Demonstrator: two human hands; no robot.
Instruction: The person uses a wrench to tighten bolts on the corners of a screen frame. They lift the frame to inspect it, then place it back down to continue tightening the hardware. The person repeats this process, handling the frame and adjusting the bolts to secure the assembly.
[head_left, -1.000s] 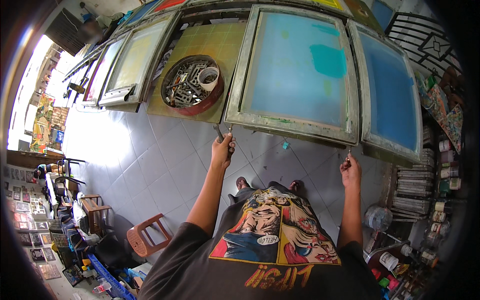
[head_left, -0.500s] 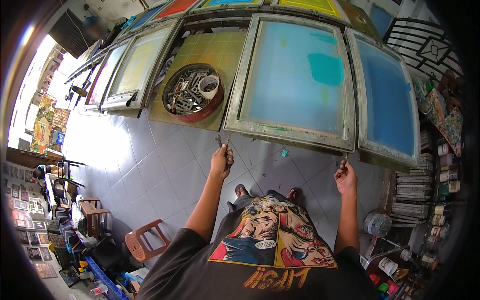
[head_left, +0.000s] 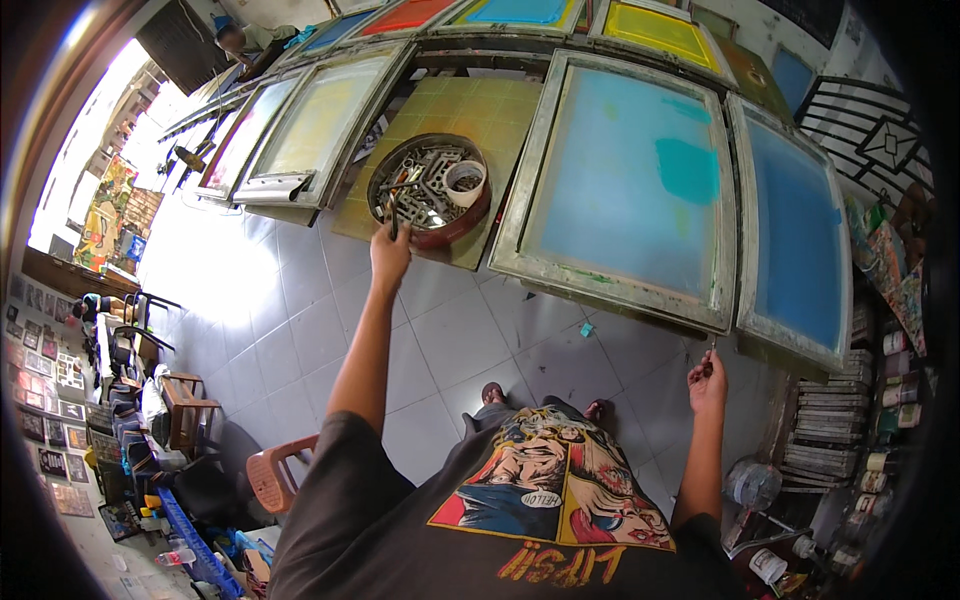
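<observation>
Hands: the left hand [head_left: 390, 255] is raised to the near rim of a round metal tray [head_left: 470, 215] and is closed around a thin dark metal tool [head_left: 393, 212]. The tool stands up out of the fist, long axis running away from the person, far end pointing into the tray. The right hand [head_left: 707, 375] is closed on a second small slender tool [head_left: 711, 345], held just under the near corner where the two blue-meshed printing screens [head_left: 640, 190] meet; its tip points up toward the frame edge. The exact kind of either tool cannot be told.

Handling, as a judgement: both tools look like stiff, light steel parts, not fragile, possibly slick with ink or oil. A grip around the shank, well back from the working end, suits them.

Location: the tray rests on a yellow-green surface [head_left: 500, 105] between the tilted screens and holds loose metal hardware and a white cup [head_left: 464, 182]. Grey floor tiles [head_left: 300, 320] lie below.
</observation>
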